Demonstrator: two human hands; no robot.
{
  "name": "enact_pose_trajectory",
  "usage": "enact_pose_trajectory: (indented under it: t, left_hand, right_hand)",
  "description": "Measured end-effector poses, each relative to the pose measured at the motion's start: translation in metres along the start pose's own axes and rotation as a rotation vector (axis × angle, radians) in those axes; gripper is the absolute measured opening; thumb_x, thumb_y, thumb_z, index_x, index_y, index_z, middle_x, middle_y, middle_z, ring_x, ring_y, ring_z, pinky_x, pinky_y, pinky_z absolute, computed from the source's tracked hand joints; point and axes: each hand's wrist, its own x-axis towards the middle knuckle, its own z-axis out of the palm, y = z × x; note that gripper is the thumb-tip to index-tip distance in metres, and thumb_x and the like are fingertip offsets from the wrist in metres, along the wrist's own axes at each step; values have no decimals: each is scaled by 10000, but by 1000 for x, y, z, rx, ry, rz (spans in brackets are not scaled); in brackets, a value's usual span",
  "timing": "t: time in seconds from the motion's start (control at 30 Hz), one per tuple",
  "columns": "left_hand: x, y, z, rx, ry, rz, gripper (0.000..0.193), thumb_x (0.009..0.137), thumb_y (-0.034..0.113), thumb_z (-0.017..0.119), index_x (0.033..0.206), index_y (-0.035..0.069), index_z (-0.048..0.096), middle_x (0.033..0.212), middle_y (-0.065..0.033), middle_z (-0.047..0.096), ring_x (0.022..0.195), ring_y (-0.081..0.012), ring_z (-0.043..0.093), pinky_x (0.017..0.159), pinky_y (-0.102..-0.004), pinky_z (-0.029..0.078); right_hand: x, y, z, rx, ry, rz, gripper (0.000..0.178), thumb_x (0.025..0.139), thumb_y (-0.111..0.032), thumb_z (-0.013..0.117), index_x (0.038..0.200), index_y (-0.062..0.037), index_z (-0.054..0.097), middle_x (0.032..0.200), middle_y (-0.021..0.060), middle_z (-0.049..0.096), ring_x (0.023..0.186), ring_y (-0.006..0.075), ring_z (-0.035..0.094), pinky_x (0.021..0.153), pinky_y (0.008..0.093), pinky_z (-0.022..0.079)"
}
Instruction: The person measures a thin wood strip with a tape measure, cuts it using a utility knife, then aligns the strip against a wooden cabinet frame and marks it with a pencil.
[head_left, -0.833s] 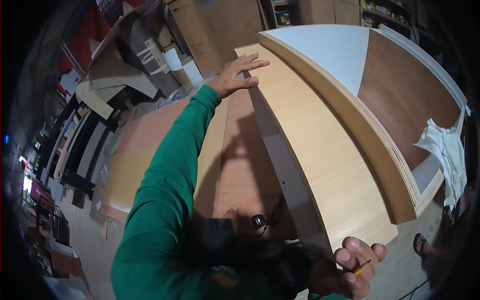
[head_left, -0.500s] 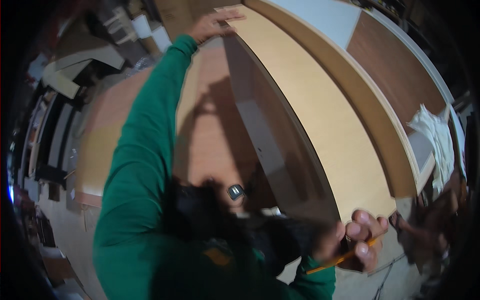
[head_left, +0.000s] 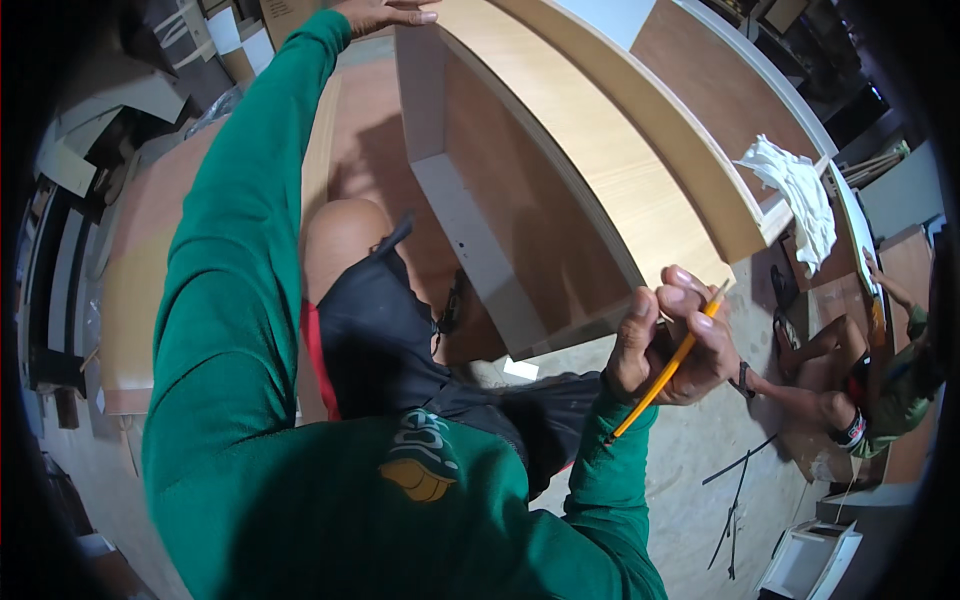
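Observation:
A light wood cabinet box [head_left: 580, 110] stands on its edge in front of me, its long pale face up and its open inner side toward me. At its far left end lies my left hand [head_left: 385, 14], fingers stretched along the corner, partly cut off by the frame's top. My right hand [head_left: 690, 345] is closed at the near right end of that face. Between its fingers slants a yellow pencil [head_left: 665, 375], point up toward the wood. Whether the curled fingers also touch the panel's edge, I cannot tell.
A white cloth [head_left: 795, 195] hangs over a framed panel behind the box. At the right a co-worker [head_left: 845, 400] sits low beside boards. Thin black strips [head_left: 738, 500] and a small white open box [head_left: 812, 560] lie on the floor. Wooden sheets [head_left: 140, 290] are at left.
My view has shifted, so the box sits farther up and left in it. The right hand has turned, and the pencil now stands steeper. The left hand stays at the far end.

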Motion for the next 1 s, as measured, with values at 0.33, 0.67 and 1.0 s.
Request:
enact_pose_trajectory:
  t: [0.33, 0.67, 1.0]
  left_hand:
    - [-70, 314, 110, -358, -114, 569, 292, 891, 130, 694, 1152, 5, 734, 1178, -157, 725, 1076, -275, 655, 961, -372, 505]
    - [-71, 360, 146, -115, -98, 555, 301, 955, 69, 593, 1223, -25, 690, 1285, -195, 653, 1159, -237, 614, 1044, -362, 461]
    - [-86, 341, 169, -184, -105, 419, 605, 975, 229, 479, 1483, -91, 407, 1501, -235, 471, 1309, -321, 561, 1063, -431, 503]
  right_hand:
    - [1, -13, -44, 383, -64, 245, 406, 911, -76, 613, 1293, -48, 475, 1231, 184, 689, 1263, 305, 614, 1183, 498, 291]
    - [-87, 6, -137, 233, -233, 549, 751, 818, 103, 383, 1557, -18, 327, 1449, 213, 507, 1328, 378, 524, 1140, 411, 401]
    - [-127, 15, -86, 996, 228, 872, 354, 966, -10, 568, 1319, -30, 590, 1125, 123, 641, 937, 220, 691, 795, 302, 549]
